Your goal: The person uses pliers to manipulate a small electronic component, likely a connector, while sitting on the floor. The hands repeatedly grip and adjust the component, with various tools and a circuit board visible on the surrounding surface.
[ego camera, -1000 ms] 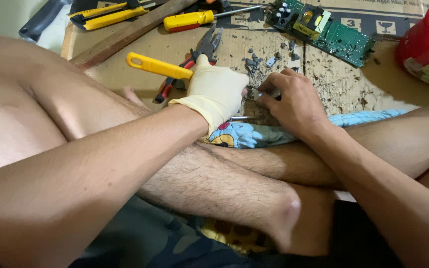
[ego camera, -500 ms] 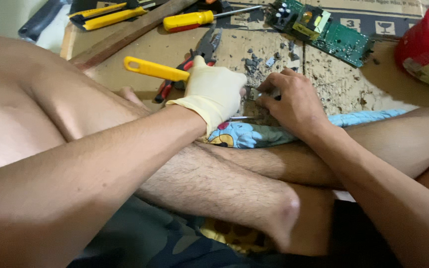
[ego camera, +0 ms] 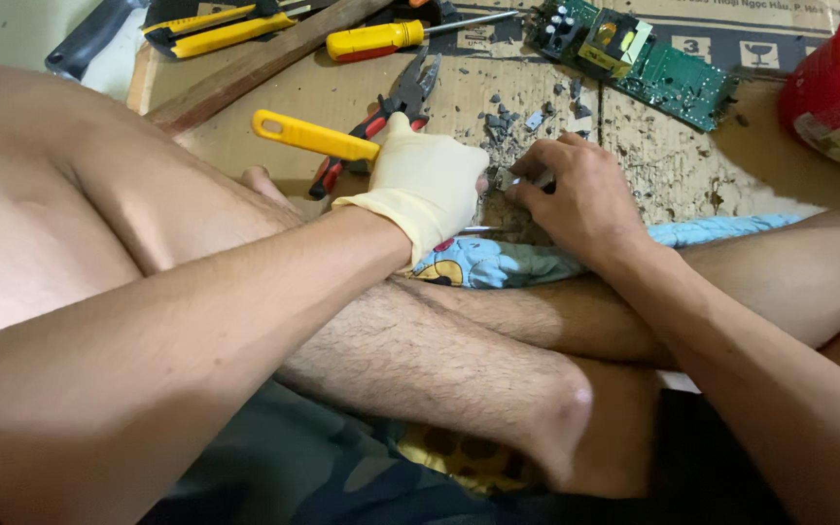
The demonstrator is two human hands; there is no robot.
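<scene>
- Hands working close together on cardboard sheet, over crossed bare legs. Left hand, in pale glove, is closing round a yellow-handled tool; tool tip is hidden behind glove, so can't tell what it's biting on.
- Right hand, bare, is pinching a small grey part between fingertips, right beside the gloved hand. Part is mostly covered, kind unclear.
- Risk 1: tool slipping off the part and jabbing the bare right fingers, since they're sitting just beside the working end w/ no glove.
- Risk 2: chips flying – grey fragments are already lying scattered nearby; more could be hitting bare legs or face, no cover showing.
- Risk 3: part popping out of the pinch and getting lost among the debris, same colour.
- Risk 4: sharp bits dropping onto shins directly below the hands.
- Red-handled pliers are lying touching-close behind the glove; a sudden elbow move could be knocking them or the green circuit board.
</scene>
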